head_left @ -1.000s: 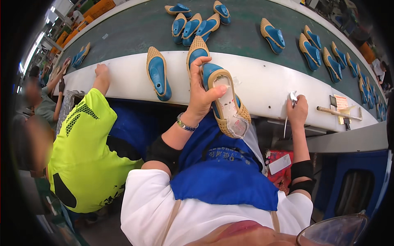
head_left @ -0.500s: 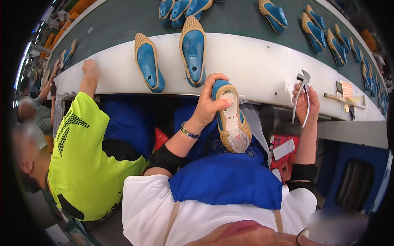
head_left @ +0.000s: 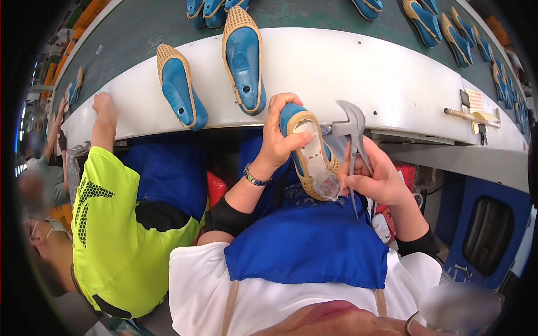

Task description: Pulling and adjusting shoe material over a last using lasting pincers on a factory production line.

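Note:
My left hand [head_left: 278, 137] grips a tan woven shoe upper on a blue last [head_left: 310, 154], sole side up, held over my lap just below the white bench edge [head_left: 392, 84]. A pale insole covers its bottom. My right hand [head_left: 376, 178] holds metal lasting pincers [head_left: 351, 137], whose head is right beside the shoe's toe-side edge. A blue apron [head_left: 305, 246] covers my lap under both hands.
Two more tan shoes on blue lasts [head_left: 182, 87] [head_left: 244, 59] lie on the white bench. Several others ride the dark green conveyor [head_left: 314, 14] beyond. A person in a yellow-green shirt [head_left: 109, 224] sits close at my left, a hand [head_left: 102, 103] on the bench. A blue cabinet [head_left: 485, 218] stands at right.
My right hand has brought the pincers from the bench edge down and left to the shoe. My left hand has lowered the shoe slightly toward my lap.

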Tool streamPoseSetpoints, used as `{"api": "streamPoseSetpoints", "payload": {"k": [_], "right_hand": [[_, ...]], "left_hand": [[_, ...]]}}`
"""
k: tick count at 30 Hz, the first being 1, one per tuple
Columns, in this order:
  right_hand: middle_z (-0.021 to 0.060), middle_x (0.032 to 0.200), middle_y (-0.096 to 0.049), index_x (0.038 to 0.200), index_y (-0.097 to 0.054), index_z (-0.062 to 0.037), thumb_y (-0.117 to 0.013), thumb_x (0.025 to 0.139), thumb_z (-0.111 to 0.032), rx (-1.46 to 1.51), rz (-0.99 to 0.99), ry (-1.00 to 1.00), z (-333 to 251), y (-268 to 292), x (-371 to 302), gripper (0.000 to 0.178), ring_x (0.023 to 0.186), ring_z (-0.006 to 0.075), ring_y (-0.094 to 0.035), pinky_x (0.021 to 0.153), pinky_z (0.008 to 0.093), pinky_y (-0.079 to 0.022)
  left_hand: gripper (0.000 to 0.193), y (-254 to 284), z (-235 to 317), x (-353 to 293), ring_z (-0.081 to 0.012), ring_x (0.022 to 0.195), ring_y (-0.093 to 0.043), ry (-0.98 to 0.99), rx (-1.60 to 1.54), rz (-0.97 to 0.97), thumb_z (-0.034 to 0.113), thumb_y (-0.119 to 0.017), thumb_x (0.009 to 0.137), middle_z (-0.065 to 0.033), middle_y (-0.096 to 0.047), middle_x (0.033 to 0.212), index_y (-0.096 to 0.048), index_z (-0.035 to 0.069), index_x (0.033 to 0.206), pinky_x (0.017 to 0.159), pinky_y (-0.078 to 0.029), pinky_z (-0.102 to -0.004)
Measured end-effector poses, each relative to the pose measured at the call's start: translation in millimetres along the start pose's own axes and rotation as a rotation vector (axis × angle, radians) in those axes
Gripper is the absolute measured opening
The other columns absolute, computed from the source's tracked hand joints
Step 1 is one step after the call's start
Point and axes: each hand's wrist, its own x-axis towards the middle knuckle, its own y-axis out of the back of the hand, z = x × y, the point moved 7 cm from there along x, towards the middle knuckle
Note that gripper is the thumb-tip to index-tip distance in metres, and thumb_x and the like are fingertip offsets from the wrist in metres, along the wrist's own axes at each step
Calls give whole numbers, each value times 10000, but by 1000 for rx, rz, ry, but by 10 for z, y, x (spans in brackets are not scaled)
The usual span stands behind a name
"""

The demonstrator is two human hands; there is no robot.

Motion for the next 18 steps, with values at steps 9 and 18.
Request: {"api": "streamPoseSetpoints", "payload": {"k": [9, 18], "right_hand": [[80, 971, -524, 1140, -366, -19, -382, 904, -7, -286, -40, -345, 17, -151, -30, 237, 860, 152, -580, 702, 303, -578], [81, 975, -523, 1120, -375, -31, -367, 915, -23, -292, -14, -355, 55, -138, -9, 206, 872, 156, -575, 723, 323, -578]], "left_hand": [[537, 9, -24, 10, -152, 805, -477, -47, 50, -23, 241, -646, 580, -62, -488, 873, -472, 40, 1046, 751, -404, -268], [539, 10, -15, 5, -204, 896, -435, -37, 23, -3, 288, -664, 559, -87, -423, 945, -503, 29, 1004, 827, -378, -308]]}}
